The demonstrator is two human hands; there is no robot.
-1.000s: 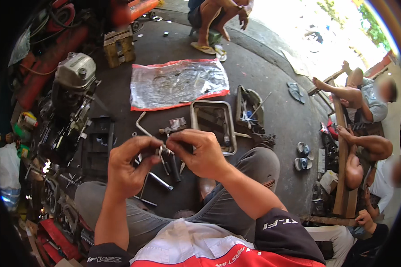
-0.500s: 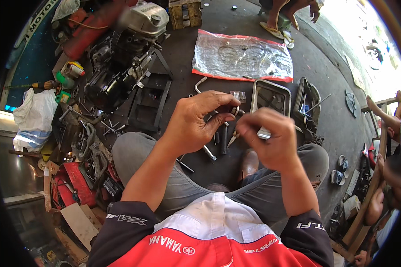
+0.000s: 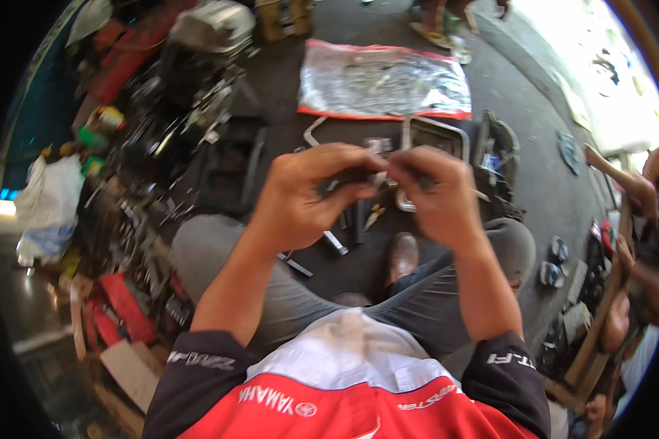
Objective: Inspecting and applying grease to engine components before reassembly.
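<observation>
My left hand (image 3: 307, 194) is raised above the floor, thumb and fingers pinched on a small shiny metal part (image 3: 378, 176); blur hides its exact kind. Close against it on the right, my right hand (image 3: 439, 190) has its fingers curled together at the part's other side. What those right fingers hold is hidden. Beneath the hands lie a socket wrench bar (image 3: 335, 242) and a dark-handled tool (image 3: 359, 223). A metal rectangular tray (image 3: 466, 135) stands just beyond my right hand.
A clear plastic sheet with red edges (image 3: 384, 80) lies ahead. At left, an engine (image 3: 209, 29) sits by a black metal stand (image 3: 231, 164), with a white sack (image 3: 47, 194) and a red toolbox (image 3: 128, 307) nearby. People sit along a wooden bench (image 3: 600, 344) at right.
My right hand has moved left and up, so its fingertips now meet those of my left hand at the small part. The whole view has shifted slightly and blurred.
</observation>
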